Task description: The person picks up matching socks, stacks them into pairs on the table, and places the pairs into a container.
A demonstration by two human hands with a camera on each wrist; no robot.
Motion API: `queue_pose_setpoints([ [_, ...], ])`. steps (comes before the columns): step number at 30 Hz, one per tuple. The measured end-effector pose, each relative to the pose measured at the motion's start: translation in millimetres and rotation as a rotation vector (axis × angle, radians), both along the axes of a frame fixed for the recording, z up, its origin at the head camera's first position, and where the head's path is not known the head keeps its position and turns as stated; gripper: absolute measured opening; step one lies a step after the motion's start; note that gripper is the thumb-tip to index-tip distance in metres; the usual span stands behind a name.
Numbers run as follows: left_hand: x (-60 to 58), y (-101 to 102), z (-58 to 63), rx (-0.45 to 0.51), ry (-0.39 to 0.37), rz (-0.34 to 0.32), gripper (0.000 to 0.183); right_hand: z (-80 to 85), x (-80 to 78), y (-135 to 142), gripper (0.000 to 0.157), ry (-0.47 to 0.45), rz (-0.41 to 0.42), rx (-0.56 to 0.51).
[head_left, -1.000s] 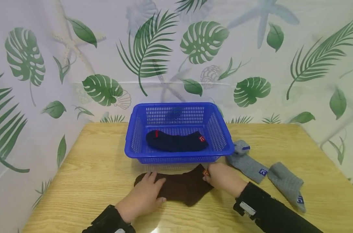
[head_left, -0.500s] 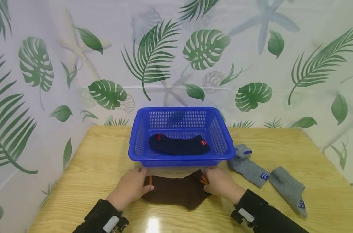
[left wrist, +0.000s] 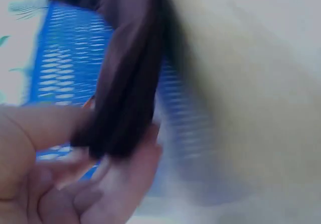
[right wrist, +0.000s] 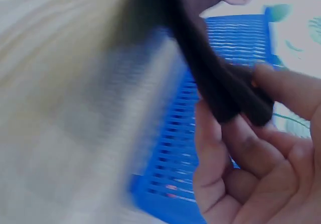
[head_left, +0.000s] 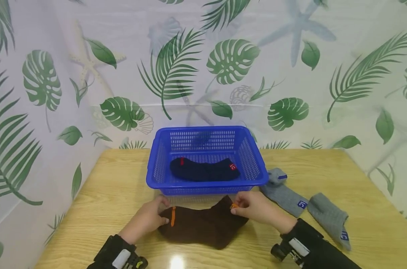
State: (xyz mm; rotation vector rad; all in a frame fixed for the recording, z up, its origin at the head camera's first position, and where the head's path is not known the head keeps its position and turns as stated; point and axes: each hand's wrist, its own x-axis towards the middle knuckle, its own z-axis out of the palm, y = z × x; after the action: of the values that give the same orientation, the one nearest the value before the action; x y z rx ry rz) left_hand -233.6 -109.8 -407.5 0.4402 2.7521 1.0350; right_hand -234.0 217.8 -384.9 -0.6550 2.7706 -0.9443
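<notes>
A brown sock (head_left: 203, 226) with orange marks is held up in front of the blue basket, stretched between both hands. My left hand (head_left: 149, 216) pinches its toe end, thumb on the near face; the left wrist view shows the fingers behind the dark fabric (left wrist: 128, 83). At the cuff end my right hand (head_left: 257, 209) pinches the sock beside its orange label. In the right wrist view the cuff (right wrist: 225, 91) lies between thumb and fingers, folded in two layers. Inside the blue basket (head_left: 207, 184) lies a navy sock (head_left: 203, 170) with red marks.
Two grey socks with blue labels lie on the table right of the basket: one grey sock (head_left: 284, 194) touches or nearly touches the basket, the other grey sock (head_left: 329, 218) is farther right. Behind the wooden table (head_left: 106, 186) hangs a leaf-patterned curtain (head_left: 196, 74).
My left hand has moved left from the sock's upper side to its toe end and grips it there. The brown sock now appears lifted off the table, held by both hands.
</notes>
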Motion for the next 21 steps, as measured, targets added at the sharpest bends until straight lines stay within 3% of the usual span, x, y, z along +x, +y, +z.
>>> queue_pose_setpoints([
  [3,0.8,-3,25.7,0.129,-0.073,-0.058,0.03,25.7,4.7,8,0.019,-0.069,0.027,-0.054],
  [5,-2.6,-4,46.3,0.214,-0.06,-0.053,0.027,45.7,4.5,11,0.02,-0.077,-0.006,-0.076],
  [7,-10.0,-2,65.7,0.285,0.004,0.009,0.026,63.5,-1.0,13,0.022,-0.06,-0.056,-0.114],
  [10,-30.0,5,85.9,0.365,0.105,0.139,0.025,82.1,-19.6,12,0.026,-0.031,-0.162,-0.165],
  [14,-68.3,18,91.9,0.385,0.172,0.261,0.013,87.6,-55.9,5,0.031,-0.024,-0.301,-0.188],
  [17,-94.4,27,85.9,0.304,0.216,0.312,0.003,79.7,-80.2,-1,0.033,-0.055,-0.38,-0.203],
  [21,-116.1,37,75.5,0.194,0.202,0.321,0.019,60.0,-99.5,-4,0.033,-0.081,-0.463,-0.226],
])
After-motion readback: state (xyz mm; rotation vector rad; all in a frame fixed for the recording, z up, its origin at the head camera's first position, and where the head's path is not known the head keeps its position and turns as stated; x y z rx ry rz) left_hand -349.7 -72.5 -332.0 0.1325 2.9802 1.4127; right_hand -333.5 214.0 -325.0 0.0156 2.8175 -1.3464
